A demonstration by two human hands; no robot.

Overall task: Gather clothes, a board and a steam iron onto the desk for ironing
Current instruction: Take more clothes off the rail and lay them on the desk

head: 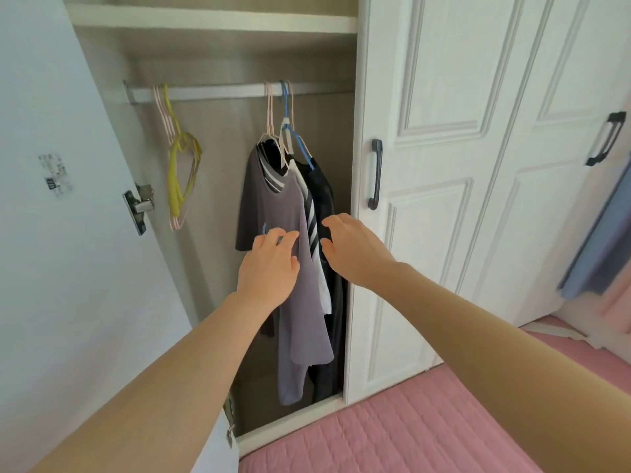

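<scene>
White wardrobe (426, 233) is standing open beyond a pink bed (426, 425), with clothes (310, 216) hanging at the right end of its rail (211, 92) and empty hangers (181, 165) at the left. A person's left hand (268, 271) is laying nearly straight fingers (273, 237) on the grey shirt (273, 199). Just right of it, the right hand (355, 250) is hovering by the dark garments (326, 196), fingers (334, 221) spread and holding nothing.

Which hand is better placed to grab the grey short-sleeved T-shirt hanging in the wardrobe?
Left, probably. The left hand is spread over the front of the grey short-sleeved T-shirt, fingers at the fabric. The right hand is open further right, before the black garment by the white door.
</scene>
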